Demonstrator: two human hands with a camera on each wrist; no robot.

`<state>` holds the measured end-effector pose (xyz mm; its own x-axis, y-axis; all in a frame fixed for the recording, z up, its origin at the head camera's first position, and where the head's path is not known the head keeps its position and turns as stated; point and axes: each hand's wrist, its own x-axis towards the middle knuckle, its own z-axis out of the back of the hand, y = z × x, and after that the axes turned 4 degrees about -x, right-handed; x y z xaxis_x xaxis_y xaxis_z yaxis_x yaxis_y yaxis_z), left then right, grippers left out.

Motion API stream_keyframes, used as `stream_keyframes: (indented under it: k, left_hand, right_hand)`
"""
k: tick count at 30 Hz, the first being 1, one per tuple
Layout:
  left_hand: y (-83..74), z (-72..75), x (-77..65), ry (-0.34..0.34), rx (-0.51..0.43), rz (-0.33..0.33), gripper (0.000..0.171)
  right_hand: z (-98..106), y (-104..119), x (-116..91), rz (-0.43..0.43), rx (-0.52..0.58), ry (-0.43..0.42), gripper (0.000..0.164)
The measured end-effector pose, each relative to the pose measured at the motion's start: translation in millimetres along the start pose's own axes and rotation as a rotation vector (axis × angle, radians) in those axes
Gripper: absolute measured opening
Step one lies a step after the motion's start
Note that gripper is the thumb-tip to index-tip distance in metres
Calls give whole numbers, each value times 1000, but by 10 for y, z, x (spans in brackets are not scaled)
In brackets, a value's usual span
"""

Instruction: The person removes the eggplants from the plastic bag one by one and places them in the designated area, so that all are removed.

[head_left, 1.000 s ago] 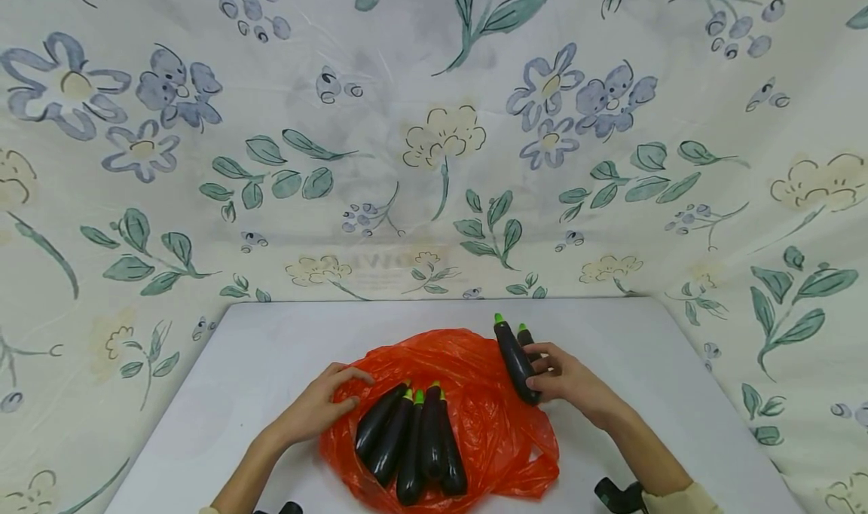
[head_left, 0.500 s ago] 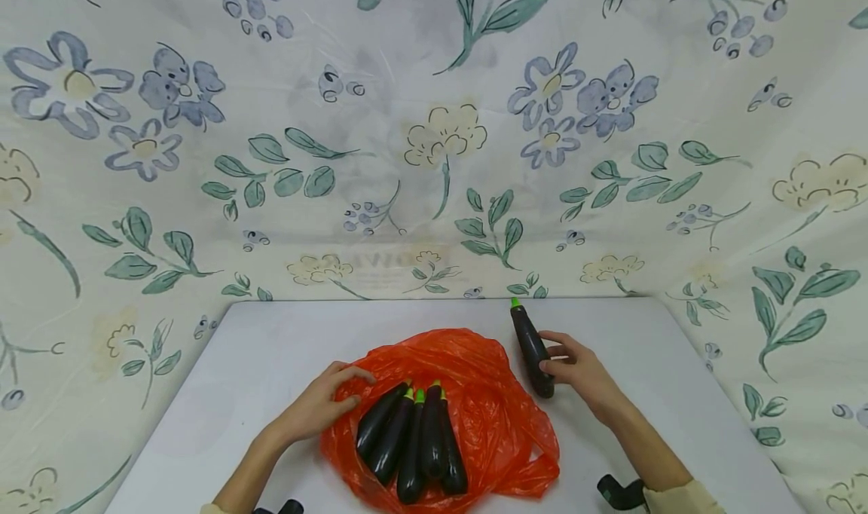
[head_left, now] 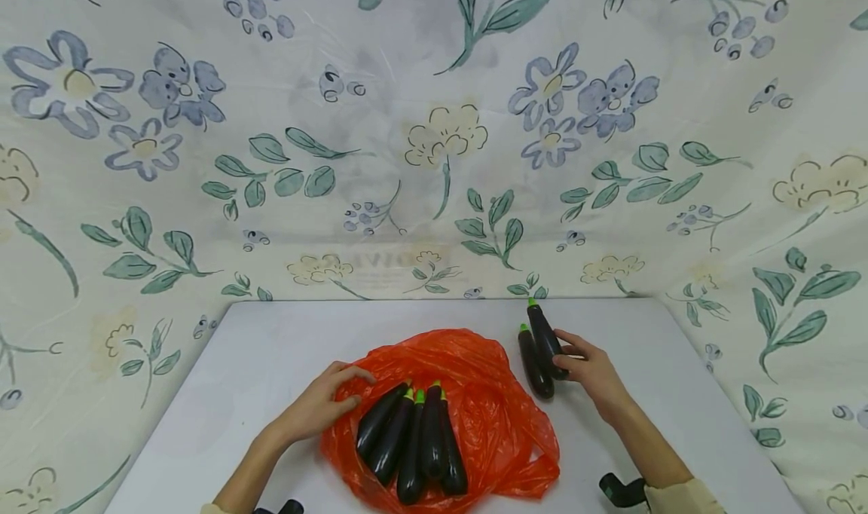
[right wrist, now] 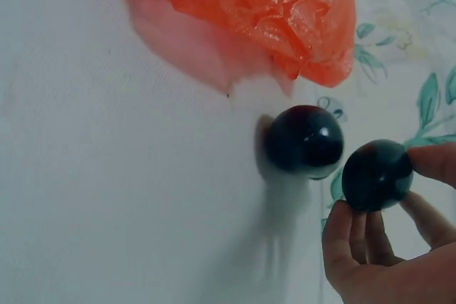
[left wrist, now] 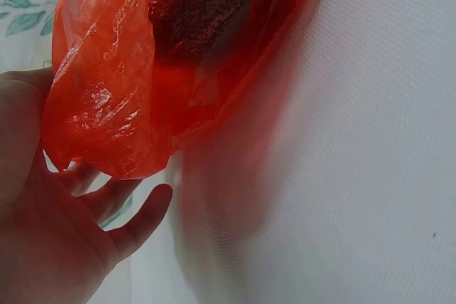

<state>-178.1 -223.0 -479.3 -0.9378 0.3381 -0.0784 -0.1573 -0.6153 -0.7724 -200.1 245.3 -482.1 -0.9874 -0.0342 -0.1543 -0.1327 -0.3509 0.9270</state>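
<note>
A red plastic bag (head_left: 505,423) lies spread on the white table, with several black eggplants (head_left: 411,446) side by side on it, green stems pointing away. My left hand (head_left: 319,402) holds the bag's left edge; in the left wrist view its fingers (left wrist: 146,222) reach behind the red film. To the right of the bag, my right hand (head_left: 591,371) pinches an eggplant (head_left: 545,333) near its thick end. A second eggplant (head_left: 532,363) lies just left of it on the table. The right wrist view shows both rounded ends, the held one (right wrist: 377,176) between thumb and fingertips.
White table (head_left: 264,341) runs back to a cloth with printed flowers (head_left: 444,137), which also hangs at both sides. Black wrist-worn devices (head_left: 621,491) sit by the forearms at the bottom edge.
The right hand has carried two eggplants rightward off the bag's edge. One now lies apart on the table, and the hand holds the other farther right. The left hand stays put.
</note>
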Motion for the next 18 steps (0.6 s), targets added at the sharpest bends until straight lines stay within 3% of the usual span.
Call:
stream_keyframes:
  k: [8,18]
  left_hand:
    - [-30,-2,-4,-1,6,30,31]
    - [-35,6,-6,1,4,20,30]
  right_hand:
    - [48,-111,32,-29,-62,-47,56]
    - [70,-210,45,-55,-100,-71,47]
